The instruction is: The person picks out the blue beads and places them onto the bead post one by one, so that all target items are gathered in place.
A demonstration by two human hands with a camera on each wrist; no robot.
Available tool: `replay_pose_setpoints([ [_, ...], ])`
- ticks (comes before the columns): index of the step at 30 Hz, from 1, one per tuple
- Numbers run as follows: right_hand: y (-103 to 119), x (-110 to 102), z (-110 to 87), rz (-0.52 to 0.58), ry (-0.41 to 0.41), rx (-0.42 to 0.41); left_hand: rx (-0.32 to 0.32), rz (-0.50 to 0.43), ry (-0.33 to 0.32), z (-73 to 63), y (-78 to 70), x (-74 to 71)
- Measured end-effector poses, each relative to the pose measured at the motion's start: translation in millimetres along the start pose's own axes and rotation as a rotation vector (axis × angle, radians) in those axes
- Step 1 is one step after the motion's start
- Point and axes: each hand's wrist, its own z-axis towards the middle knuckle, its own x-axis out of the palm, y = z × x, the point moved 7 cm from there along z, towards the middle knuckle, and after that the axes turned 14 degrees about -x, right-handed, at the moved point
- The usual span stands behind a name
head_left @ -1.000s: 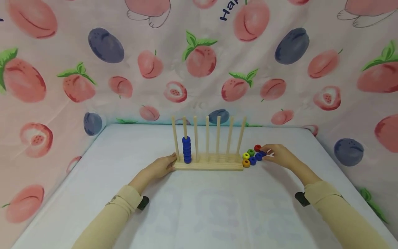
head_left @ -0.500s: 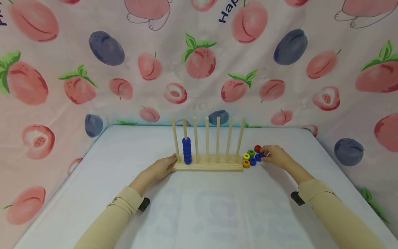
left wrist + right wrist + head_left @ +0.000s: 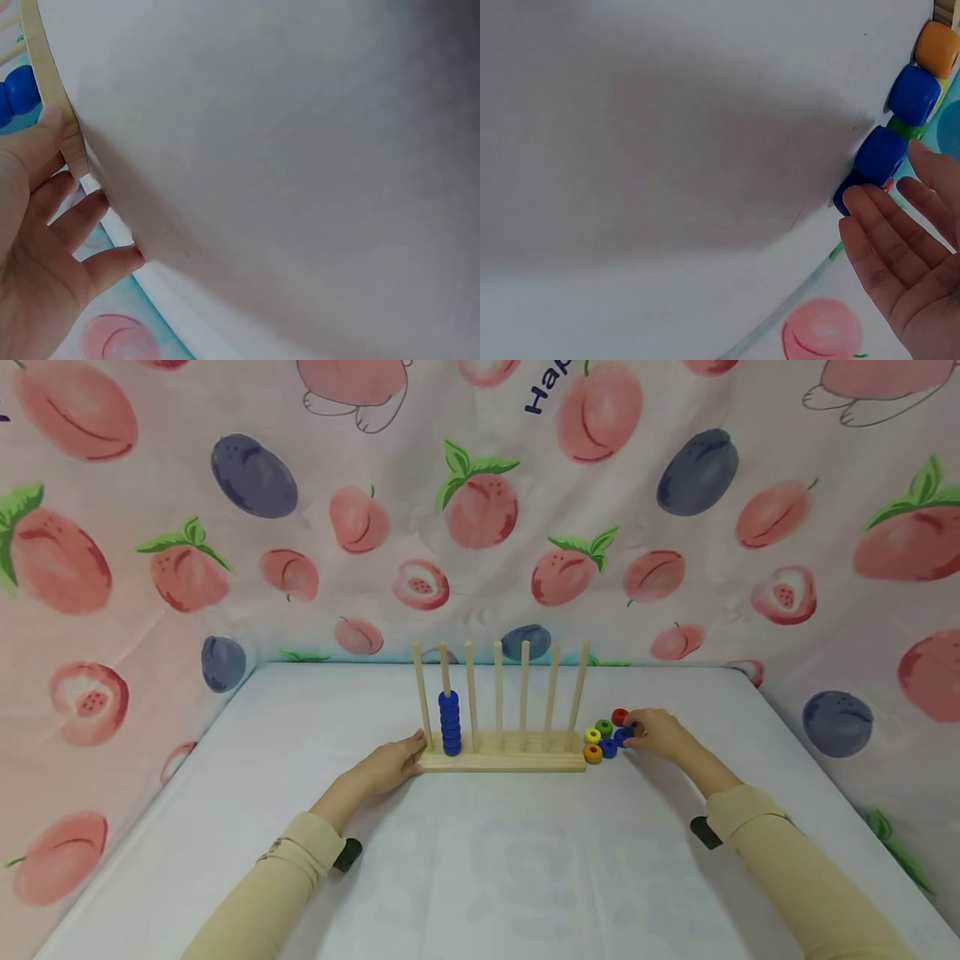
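A wooden peg rack (image 3: 502,763) with several upright rods stands mid-table. Its second rod from the left bears a stack of blue beads (image 3: 450,724). At the rack's left end my left hand (image 3: 386,766) grips the base, thumb on the near face, as the left wrist view shows. Just right of the rack, my right hand (image 3: 660,735) reaches over the loose beads, its fairly straight fingers touching blue ones. One blue bead (image 3: 881,154) lies by the thumb; a darker one (image 3: 843,196) is partly hidden behind the fingertips.
Orange (image 3: 592,753), yellow (image 3: 592,736), green (image 3: 603,727) and red (image 3: 619,717) beads lie grouped with the blue ones at the rack's right end. A white cloth covers the table (image 3: 517,877). A fruit-patterned curtain (image 3: 360,435) hangs behind it.
My right hand has moved slightly left, its fingers drawing closer together over the blue beads. My left hand stays on the rack's end.
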Motion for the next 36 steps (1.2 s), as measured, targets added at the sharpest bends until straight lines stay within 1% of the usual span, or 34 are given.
replay_pose_setpoints([
  [6, -2.9, 6.9, -0.9, -0.023, -0.009, 0.018, 0.011, -0.001, 0.003, 0.2, -1.5, 3.6],
  [9, -2.4, 8.7, -0.7, -0.048, -0.021, 0.018, 0.004, 0.005, 0.008, 0.6, -0.2, 5.2],
  [13, 1.4, 7.9, 2.0, -0.082, -0.034, 0.021, 0.000, 0.010, -0.009, 0.9, 2.0, 3.3],
  [18, 5.0, 7.2, 3.9, -0.111, -0.005, 0.043, 0.015, 0.018, -0.011, 1.3, 2.0, 1.0],
  [25, 1.0, 10.0, 2.5, -0.092, 0.029, 0.067, 0.013, 0.032, -0.003, 1.2, 2.0, -0.1],
  [30, -1.3, 8.4, -2.6, -0.082, 0.003, 0.053, 0.019, 0.031, 0.004, 2.3, 0.9, 1.0],
  [36, 2.1, 4.8, -7.4, -0.058, -0.023, 0.043, 0.009, 0.034, -0.006, 2.2, 0.4, 0.2],
])
